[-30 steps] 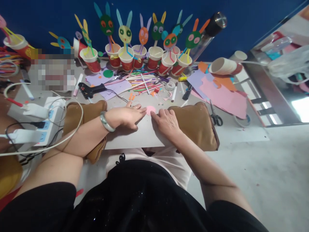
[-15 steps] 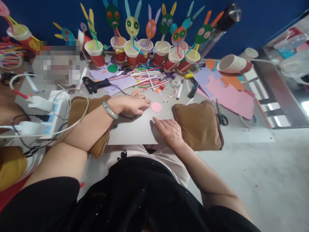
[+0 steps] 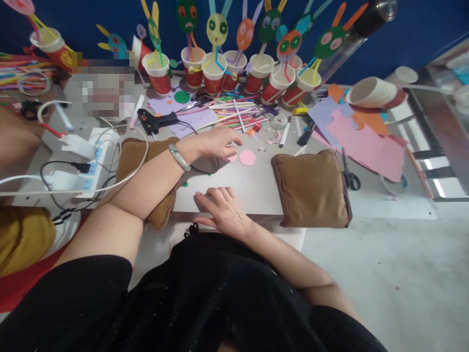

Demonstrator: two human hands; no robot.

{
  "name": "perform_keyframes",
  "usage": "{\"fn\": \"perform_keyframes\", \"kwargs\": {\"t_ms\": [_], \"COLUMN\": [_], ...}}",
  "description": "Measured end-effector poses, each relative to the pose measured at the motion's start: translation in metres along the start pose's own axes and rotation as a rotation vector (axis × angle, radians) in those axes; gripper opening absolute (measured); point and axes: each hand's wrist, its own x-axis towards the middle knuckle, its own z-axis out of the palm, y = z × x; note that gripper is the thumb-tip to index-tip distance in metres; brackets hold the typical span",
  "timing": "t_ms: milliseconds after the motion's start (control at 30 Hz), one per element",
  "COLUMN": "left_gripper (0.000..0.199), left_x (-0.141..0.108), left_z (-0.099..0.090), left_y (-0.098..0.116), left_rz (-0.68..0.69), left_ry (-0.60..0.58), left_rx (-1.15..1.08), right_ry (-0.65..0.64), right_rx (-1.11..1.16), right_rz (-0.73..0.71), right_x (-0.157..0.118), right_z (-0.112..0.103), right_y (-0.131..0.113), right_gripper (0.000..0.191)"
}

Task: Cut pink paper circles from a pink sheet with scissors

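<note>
My left hand (image 3: 224, 142), with a bracelet on its wrist, is over the table with fingers apart and bent down. Beneath its fingertips shows part of a pink piece, and just right of that lies a pink paper circle (image 3: 247, 158). My right hand (image 3: 223, 210) is spread at the table's front edge, nearest to my body, and holds nothing. Small green bits (image 3: 185, 184) lie on the table to its upper left. Brown cushions rest on both sides, one under my left forearm (image 3: 139, 156) and one at the right (image 3: 313, 188).
Paper cups (image 3: 214, 73) with paper rabbit figures line the back. A black glue gun (image 3: 159, 121), coloured sticks (image 3: 242, 115), scissors (image 3: 351, 176), pink paper (image 3: 377, 142) and a power strip (image 3: 97, 161) lie around. At far left is another person's arm (image 3: 16, 142).
My right hand has moved left and toward my body. My left hand has lifted its fingers into a bend, and a second pink piece now shows under them. The view has shifted.
</note>
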Motion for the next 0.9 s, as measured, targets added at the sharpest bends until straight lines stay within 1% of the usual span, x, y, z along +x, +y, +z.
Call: {"fn": "perform_keyframes", "kwargs": {"t_ms": [33, 100, 167, 200, 233, 300, 333, 367, 433, 500, 567, 600, 667, 700, 733, 800, 900], "left_gripper": [0.036, 0.037, 0.035, 0.034, 0.034, 0.034, 0.034, 0.035, 0.034, 0.032, 0.030, 0.029, 0.028, 0.028, 0.028, 0.028, 0.028], "left_x": [0.000, 0.001, 0.003, 0.004, 0.004, 0.005, 0.005, 0.005, 0.004, 0.003, 0.002, 0.002, 0.001, 0.001, 0.001, 0.002, 0.002], "left_z": [-0.001, -0.001, 0.001, 0.001, 0.002, 0.003, 0.003, 0.003, 0.003, 0.003, 0.002, 0.002, 0.002, 0.002, 0.001, 0.001, 0.002], "left_y": [-0.001, -0.005, -0.008, -0.009, -0.010, -0.010, -0.009, -0.008, -0.006, -0.005, -0.003, -0.002, 0.000, 0.001, 0.002, 0.004, 0.004], "left_rz": [0.014, 0.038, 0.054, 0.065, 0.072, 0.077, 0.076, 0.073, 0.064, 0.056, 0.056, 0.058, 0.048, 0.038, 0.028, 0.015, 0.016], "left_ry": [0.000, 0.012, 0.041, 0.048, 0.052, 0.052, 0.050, 0.049, 0.046, 0.040, 0.035, 0.034, 0.038, 0.038, 0.036, 0.029, 0.034], "left_rx": [0.019, 0.047, 0.052, 0.053, 0.053, 0.047, 0.040, 0.035, 0.031, 0.023, 0.013, 0.008, -0.001, -0.006, -0.010, -0.013, 0.001], "right_ry": [-0.024, -0.065, -0.074, -0.065, -0.045, 0.019, 0.059, 0.096, 0.129, 0.172, 0.222, 0.246, 0.287, 0.295, 0.291, 0.217, 0.159], "right_rx": [-0.012, -0.036, -0.047, -0.048, -0.048, -0.050, -0.043, -0.023, 0.040, 0.104, 0.176, 0.216, 0.295, 0.327, 0.353, 0.414, 0.342], "right_rz": [0.013, 0.014, -0.010, -0.025, -0.037, -0.054, -0.061, -0.062, -0.056, -0.032, 0.034, 0.093, 0.247, 0.333, 0.407, 0.500, 0.560], "right_x": [0.006, 0.011, 0.009, 0.004, -0.002, -0.018, -0.027, -0.036, -0.051, -0.061, -0.064, -0.063, -0.055, -0.050, -0.044, -0.032, -0.019], "right_z": [0.004, 0.009, 0.012, 0.013, 0.014, 0.017, 0.019, 0.020, 0.023, 0.024, 0.020, 0.017, 0.008, 0.004, 0.000, -0.005, -0.005], "right_y": [-0.004, -0.007, -0.007, -0.006, -0.005, -0.001, 0.001, 0.003, 0.007, 0.010, 0.013, 0.016, 0.022, 0.026, 0.030, 0.041, 0.054], "right_gripper": [0.071, 0.085, 0.084, 0.078, 0.068, 0.040, 0.031, 0.028, 0.030, 0.028, 0.021, 0.017, 0.014, 0.016, 0.019, 0.020, 0.021]}}
